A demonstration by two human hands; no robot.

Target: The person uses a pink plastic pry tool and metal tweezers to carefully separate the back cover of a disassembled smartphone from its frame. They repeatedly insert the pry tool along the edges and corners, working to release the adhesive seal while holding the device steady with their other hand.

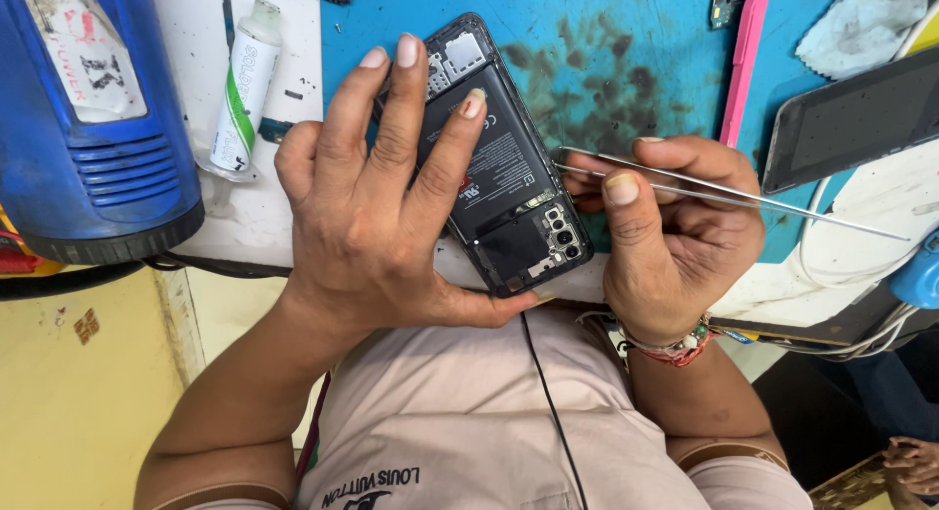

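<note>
Opened phone with its back off sits dead centre, overhanging the near edge of the blue tabletop. Left hand wraps it, fingers spread over the battery, thumb under the bottom corner. Right hand at 3 o'clock pinches one pair of metal tweezers, closed fingers, tips touching the phone's right edge. Free room is mostly toward 12 o'clock. One white tube at 10, a blue device at 9, a second phone at 2, pink strip at 1.
</note>
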